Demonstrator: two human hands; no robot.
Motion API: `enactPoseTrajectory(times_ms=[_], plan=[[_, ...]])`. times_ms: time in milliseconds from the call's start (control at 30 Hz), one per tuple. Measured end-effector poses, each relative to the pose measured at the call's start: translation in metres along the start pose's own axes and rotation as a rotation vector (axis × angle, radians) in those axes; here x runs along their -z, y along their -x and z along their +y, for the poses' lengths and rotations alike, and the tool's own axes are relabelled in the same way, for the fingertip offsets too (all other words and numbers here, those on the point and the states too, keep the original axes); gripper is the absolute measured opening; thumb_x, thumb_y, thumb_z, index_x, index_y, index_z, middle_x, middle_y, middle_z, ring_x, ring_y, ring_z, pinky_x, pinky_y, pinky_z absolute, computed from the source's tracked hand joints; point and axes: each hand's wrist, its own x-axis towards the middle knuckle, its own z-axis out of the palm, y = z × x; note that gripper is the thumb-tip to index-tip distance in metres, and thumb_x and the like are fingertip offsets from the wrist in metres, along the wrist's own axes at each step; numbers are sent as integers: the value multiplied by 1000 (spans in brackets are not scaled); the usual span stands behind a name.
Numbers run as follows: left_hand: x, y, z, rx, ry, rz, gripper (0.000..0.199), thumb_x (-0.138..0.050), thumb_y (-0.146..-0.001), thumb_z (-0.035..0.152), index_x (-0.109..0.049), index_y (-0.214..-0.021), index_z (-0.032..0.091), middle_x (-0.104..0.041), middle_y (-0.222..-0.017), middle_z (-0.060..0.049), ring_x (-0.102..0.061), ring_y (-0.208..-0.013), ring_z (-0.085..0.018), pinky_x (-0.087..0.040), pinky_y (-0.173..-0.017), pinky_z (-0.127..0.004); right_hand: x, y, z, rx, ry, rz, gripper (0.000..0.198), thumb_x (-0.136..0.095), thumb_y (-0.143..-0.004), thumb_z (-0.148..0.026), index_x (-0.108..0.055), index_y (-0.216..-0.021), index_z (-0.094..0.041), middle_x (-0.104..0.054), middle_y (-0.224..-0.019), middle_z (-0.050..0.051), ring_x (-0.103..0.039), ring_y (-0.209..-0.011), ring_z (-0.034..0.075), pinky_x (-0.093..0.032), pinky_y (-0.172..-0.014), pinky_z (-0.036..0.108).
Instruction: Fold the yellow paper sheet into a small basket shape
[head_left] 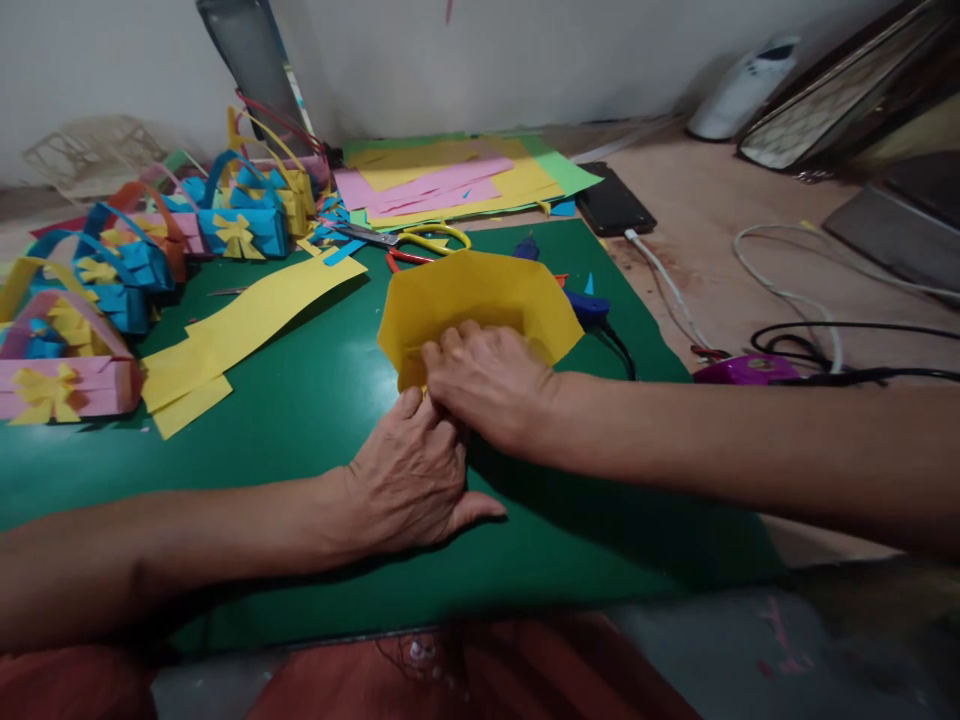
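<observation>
A folded sheet of yellow paper (480, 285) stands partly open on the green mat (315, 560), its wide flap raised toward the far side. My right hand (487, 385) reaches into the fold with its fingers curled and pressed against the paper. Close below it, my left hand (412, 480) grips the near edge of the same paper, thumb stretched out to the right. Both hands touch each other at the near side of the fold. The fingertips of each hand are partly hidden.
Small paper baskets (244, 230) with bows crowd the left. Yellow strips (262, 310) lie beside them. Scissors (427, 240), coloured sheets (450, 175), and a blue-handled tool (587, 305) are behind the fold. A phone (615, 198) with a white cable (667, 280) lies right.
</observation>
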Motion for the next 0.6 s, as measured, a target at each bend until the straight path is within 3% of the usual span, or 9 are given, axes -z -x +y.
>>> enactPoseTrajectory(times_ms=[133, 267, 333, 433, 600], plan=[[-3, 1, 2, 17, 62, -58, 73, -26, -85, 70, -69, -86, 11, -62, -84, -14, -50, -86, -28, -40, -72, -40, -6, 33, -5, 111, 124, 124, 27, -38, -82, -4, -64, -79, -12, -64, -75, 10, -59, -71, 22, -41, -54, 32], [-1, -1, -1, 33, 122, -60, 74, -18, -87, 67, -62, -105, 10, -58, -101, -15, -48, -87, -27, -43, -67, -39, -19, 74, -8, 125, 126, 394, 39, -30, -86, -7, -64, -103, -4, -68, -91, 15, -61, -70, 20, -44, -52, 31], [-1, -1, -3, 47, 136, -70, 78, -14, -87, 68, -58, -113, 9, -54, -110, -16, -47, -91, -27, -44, -67, -39, -26, 87, -8, 123, 103, 430, 40, -29, -88, -9, -63, -107, -3, -67, -102, 17, -63, -73, 19, -48, -56, 30], [-2, -1, -4, 71, 140, -105, 84, -11, -84, 72, -50, -125, 9, -49, -123, -16, -45, -98, -28, -44, -67, -38, -35, 91, -7, 105, 75, 391, 41, -30, -87, -9, -60, -114, -3, -63, -113, 19, -64, -75, 18, -50, -60, 30], [0, -3, -4, 76, 103, -167, 88, -14, -83, 74, -34, -138, 8, -41, -136, -14, -41, -103, -29, -41, -66, -36, -45, 81, -3, 19, 128, 229, 46, -37, -78, -3, -57, -120, -3, -59, -121, 21, -62, -61, 15, -48, -50, 27]])
